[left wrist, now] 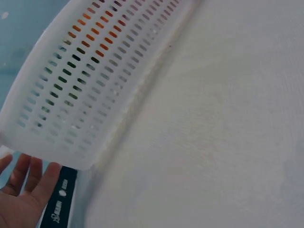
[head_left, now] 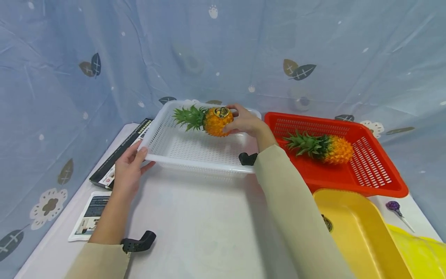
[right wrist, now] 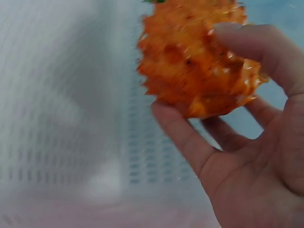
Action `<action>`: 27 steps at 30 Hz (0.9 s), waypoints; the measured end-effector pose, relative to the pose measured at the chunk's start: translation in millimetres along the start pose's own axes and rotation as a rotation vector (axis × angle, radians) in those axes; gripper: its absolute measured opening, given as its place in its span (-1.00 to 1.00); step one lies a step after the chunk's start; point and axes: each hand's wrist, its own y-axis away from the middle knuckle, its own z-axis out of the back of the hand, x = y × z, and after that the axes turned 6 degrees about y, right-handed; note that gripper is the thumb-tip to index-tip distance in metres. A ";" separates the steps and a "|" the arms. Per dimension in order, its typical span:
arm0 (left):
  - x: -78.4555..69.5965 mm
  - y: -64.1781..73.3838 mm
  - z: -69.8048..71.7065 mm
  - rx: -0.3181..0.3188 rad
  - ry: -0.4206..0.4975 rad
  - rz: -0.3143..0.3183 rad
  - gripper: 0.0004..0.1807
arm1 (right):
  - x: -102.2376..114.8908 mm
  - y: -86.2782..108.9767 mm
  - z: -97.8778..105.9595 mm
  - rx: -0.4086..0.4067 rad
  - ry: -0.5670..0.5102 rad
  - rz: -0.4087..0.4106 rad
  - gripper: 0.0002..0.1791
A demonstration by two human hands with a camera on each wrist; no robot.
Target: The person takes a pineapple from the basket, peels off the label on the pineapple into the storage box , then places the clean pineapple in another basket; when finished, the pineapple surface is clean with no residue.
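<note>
A white perforated plastic basket [head_left: 195, 158] sits at the back of the table. At its front left corner my left hand [head_left: 129, 166] holds the rim; in the left wrist view that hand [left wrist: 26, 194] shows beside the basket's corner. My right hand [head_left: 245, 122] grips a small orange pineapple [head_left: 214, 123] by its base, over the white basket. Its green leaves point left and a black-and-gold round label faces up. Close up in the right wrist view, thumb and fingers curve round the spiky pineapple [right wrist: 190, 61]. Whether it touches the basket floor, I cannot tell.
To the right, a red basket [head_left: 383, 190] contains another pineapple [head_left: 324, 148] lying on its side. In front stands a yellow bin [head_left: 352, 224], near a purple-headed stick [head_left: 397, 211] and yellow plastic [head_left: 418, 248]. A black-and-white box [head_left: 115, 162] and a packet [head_left: 91, 217] lie left.
</note>
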 end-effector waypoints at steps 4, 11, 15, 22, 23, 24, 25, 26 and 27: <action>1.9 1.9 -3.4 -0.019 0.021 0.002 -0.41 | 6.0 5.6 6.5 0.032 -0.001 0.029 0.01; -3.6 2.6 -5.5 -0.008 -0.035 0.032 -0.38 | 12.3 16.0 11.1 0.041 -0.018 0.039 -0.04; -4.1 2.2 -4.5 -0.015 -0.043 0.053 -0.39 | 18.8 23.9 8.1 0.018 0.050 0.041 -0.04; -2.3 0.9 -1.3 -0.004 -0.017 0.049 -0.38 | 35.2 40.6 2.6 0.019 0.087 0.034 -0.04; -2.0 0.8 -1.1 0.001 -0.010 0.046 -0.38 | 37.6 43.8 2.5 0.015 0.088 0.031 -0.04; -1.9 1.1 -0.9 0.004 -0.005 0.042 -0.38 | 40.1 47.1 2.4 0.010 0.087 0.029 -0.03; -1.7 1.6 -0.8 0.004 -0.003 0.037 -0.38 | 42.5 50.5 2.2 0.004 0.088 0.028 -0.02; -1.5 1.9 -0.5 0.005 0.002 0.032 -0.38 | 44.7 54.0 1.8 -0.006 0.093 0.030 -0.02; -1.2 2.3 -0.3 0.005 0.008 0.028 -0.39 | 46.7 57.4 1.6 -0.016 0.101 0.034 -0.01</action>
